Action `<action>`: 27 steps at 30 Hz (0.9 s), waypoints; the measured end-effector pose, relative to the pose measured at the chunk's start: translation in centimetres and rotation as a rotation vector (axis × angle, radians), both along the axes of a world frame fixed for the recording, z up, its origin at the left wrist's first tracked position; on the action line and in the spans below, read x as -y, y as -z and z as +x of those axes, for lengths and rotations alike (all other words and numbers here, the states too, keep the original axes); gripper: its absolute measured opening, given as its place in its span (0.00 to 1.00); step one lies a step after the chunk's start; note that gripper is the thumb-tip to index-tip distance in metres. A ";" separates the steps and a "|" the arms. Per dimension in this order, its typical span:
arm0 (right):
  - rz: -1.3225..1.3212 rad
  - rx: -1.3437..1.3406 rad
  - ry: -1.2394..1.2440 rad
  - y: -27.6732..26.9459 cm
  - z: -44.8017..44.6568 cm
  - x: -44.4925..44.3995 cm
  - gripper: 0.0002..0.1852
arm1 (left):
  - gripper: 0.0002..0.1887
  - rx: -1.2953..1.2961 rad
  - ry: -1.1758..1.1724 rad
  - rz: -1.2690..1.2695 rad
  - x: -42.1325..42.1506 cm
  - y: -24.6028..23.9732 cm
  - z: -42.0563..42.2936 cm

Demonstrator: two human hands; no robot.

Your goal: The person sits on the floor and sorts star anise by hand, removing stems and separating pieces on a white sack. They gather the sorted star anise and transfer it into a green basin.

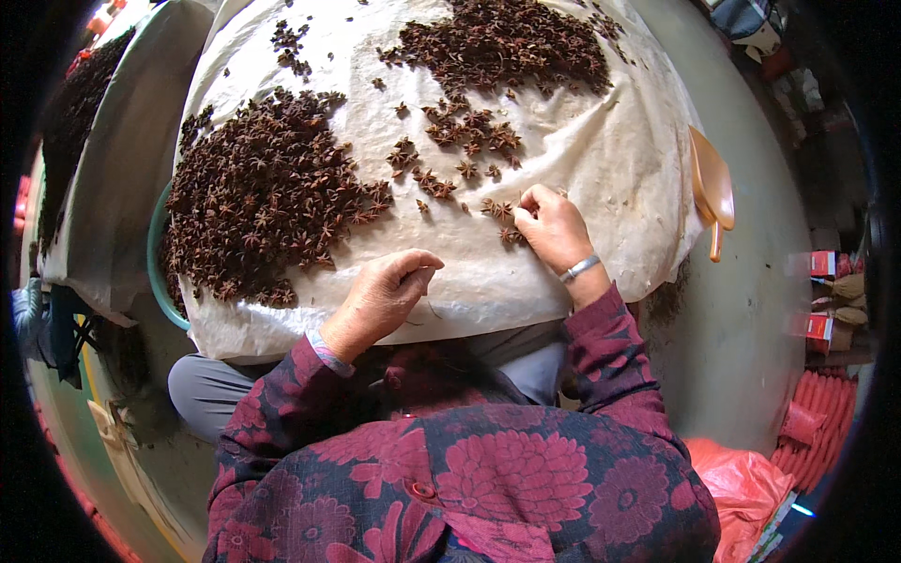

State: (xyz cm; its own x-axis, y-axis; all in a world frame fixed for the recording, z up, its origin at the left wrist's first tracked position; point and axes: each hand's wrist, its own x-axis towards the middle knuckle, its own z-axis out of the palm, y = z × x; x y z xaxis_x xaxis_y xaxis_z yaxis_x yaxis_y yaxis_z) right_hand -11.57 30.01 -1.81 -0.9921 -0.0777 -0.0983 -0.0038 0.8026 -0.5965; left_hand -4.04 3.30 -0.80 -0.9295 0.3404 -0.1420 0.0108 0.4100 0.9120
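My right hand [551, 224], a silver bangle on its wrist, is bent over the cloth with thumb and fingers pinched together. A dark brown piece, apparently star anise, shows between them, mostly hidden by the fingers. Just left of the fingertips lie a few star anise pods [497, 208]. Over the near edge of the white cloth [464, 281], my left hand [386, 295] is loosely closed, and I see nothing in it. Loose star anise [440, 187] is scattered ahead of both hands. A large heap of star anise [260, 190] lies to the left, another heap [521, 46] at the far side.
An orange plastic scoop [712, 179] rests at the cloth's right edge. Under the left edge shows the rim of a green basin [160, 264]. Another cloth-covered surface [134, 155] with a dark heap stands further left. A red plastic bag [735, 485] lies at lower right.
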 end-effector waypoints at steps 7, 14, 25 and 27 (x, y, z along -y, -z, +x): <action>-0.827 0.085 -0.050 -0.9 5.3 4.3 0.04 | 0.19 0.724 -0.171 0.630 -1.9 -1.0 0.3; -0.583 -0.295 -0.204 -0.7 6.9 6.9 0.05 | 0.13 0.793 -0.199 0.742 -1.8 0.0 0.5; -0.641 -0.392 -0.008 -0.7 8.3 9.1 0.04 | 0.07 0.524 -0.619 1.040 -2.7 0.2 1.2; -0.659 -0.351 -0.023 -0.7 8.9 9.3 0.04 | 0.09 0.449 -0.696 1.064 -1.8 -0.1 0.7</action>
State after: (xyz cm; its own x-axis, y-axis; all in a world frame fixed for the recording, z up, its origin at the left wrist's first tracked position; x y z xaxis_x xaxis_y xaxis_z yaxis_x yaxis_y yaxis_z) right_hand -2.70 20.72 -1.07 -0.9539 -0.0325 0.2982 -0.2953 0.2765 -0.9145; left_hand -3.37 5.05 -0.67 -0.8961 -0.0450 -0.4416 -0.2896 -0.6947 0.6584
